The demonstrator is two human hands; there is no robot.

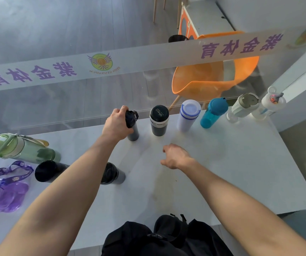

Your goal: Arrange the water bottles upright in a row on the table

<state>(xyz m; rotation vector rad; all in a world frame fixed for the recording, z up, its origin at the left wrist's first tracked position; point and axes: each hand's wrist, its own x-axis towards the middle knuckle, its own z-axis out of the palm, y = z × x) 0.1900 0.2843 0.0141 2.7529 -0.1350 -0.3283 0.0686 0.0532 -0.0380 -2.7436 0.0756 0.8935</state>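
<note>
On the white desk (213, 163), a green translucent bottle (22, 149), a purple plastic bottle (4, 196) and two black tumblers (49, 171) (112, 173) lie on their sides at the left, long axes running left-right, nearest the left arm. The left hand (116, 124) wraps its fingers (123, 109) around the upright dark slim flask (132, 126), leftmost in a row of six standing bottles. The right hand (176, 157) hovers loosely curled and empty; the glass banner reads "ZIJIN GYMNASIUM", mirrored.

Teal bottle (213, 113), white blue-ringed bottle (188, 115), green bottle (22, 148), purple bottle (2, 193).
</note>
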